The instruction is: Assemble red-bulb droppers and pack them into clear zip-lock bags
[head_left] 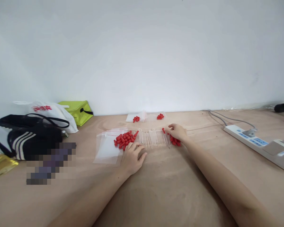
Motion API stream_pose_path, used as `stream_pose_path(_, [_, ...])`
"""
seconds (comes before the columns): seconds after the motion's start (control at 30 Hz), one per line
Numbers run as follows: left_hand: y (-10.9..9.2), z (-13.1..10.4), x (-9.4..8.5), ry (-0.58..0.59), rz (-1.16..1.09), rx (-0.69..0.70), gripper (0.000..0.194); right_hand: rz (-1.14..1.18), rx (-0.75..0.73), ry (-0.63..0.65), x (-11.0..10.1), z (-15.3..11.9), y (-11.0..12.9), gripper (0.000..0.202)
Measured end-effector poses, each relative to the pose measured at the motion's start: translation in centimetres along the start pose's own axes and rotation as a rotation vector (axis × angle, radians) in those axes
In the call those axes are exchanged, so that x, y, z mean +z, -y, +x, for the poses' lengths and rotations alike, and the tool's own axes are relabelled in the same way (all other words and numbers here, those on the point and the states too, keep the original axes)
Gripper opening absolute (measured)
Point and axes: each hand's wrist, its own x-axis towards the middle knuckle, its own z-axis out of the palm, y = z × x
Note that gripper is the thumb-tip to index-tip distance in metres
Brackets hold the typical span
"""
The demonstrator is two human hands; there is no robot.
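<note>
A row of thin, pale, see-through sticks (153, 138) lies side by side on the wooden table. My right hand (179, 131) is above its right end, fingertips pinched at a small red peg-like piece (163, 130). Beneath that hand a pile of the same red pieces (175, 142) shows in part. On the left, my left hand (133, 158) rests on the table with thumb and fingers apart, its fingertips at the edge of a bigger red heap (125, 139). This heap lies partly on clear zip bags (107, 150).
Two small red groups (136, 119) (160, 116) sit on clear bags near the wall. A black bag (35, 137), a white plastic bag (59, 113) and a lime-green box bag (77, 110) stand at left. At right lies a white power strip (253, 140) with cables.
</note>
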Motion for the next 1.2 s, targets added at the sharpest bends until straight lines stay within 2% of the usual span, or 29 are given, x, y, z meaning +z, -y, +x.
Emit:
stream_pose_path(0.1, [0.0,0.2,-0.1,-0.03,0.052,-0.05,0.011,-0.127,-0.044,-0.051,-1.0,-0.6,-0.8,0.031])
stream_pose_path(0.27, [0.2,1.4,0.1,-0.007,0.183,-0.179,0.012,-0.29,-0.091,-0.001,-1.8,-2.4,-1.3,0.034])
stream_pose_path(0.43, [0.0,3.7,1.0,0.018,0.277,-0.283,0.026,-0.356,-0.062,0.039,-1.6,-3.0,-0.6,0.034])
stream_pose_path(0.63, [-0.8,5.6,2.0,0.136,0.281,-0.328,0.019,-0.416,-0.041,0.06,-1.6,-3.3,0.2,0.028])
stream_pose_path(0.8, [-1.1,6.5,2.5,0.115,0.253,-0.359,0.014,-0.47,-0.06,0.03,-1.7,-3.6,0.6,0.026])
stream_pose_path(0.93, [-1.2,7.3,3.1,0.086,0.211,-0.38,0.019,-0.4,-0.073,-0.02,-2.0,-3.9,0.7,0.025])
stream_pose_path(1.03, [-1.1,7.8,3.8,0.07,0.201,-0.402,0.025,-0.245,-0.2,-0.032,-1.9,-4.9,0.5,0.022])
stream_pose_path(1.1, [-1.0,8.1,4.3,0.069,0.209,-0.428,0.026,-0.171,-0.364,-0.027,-1.5,-6.1,0.2,0.019])
stream_pose_path(1.2, [-0.9,8.6,4.7,0.092,0.228,-0.484,0.026,-0.21,-0.62,-0.08,-0.7,-8.1,-0.5,0.015])
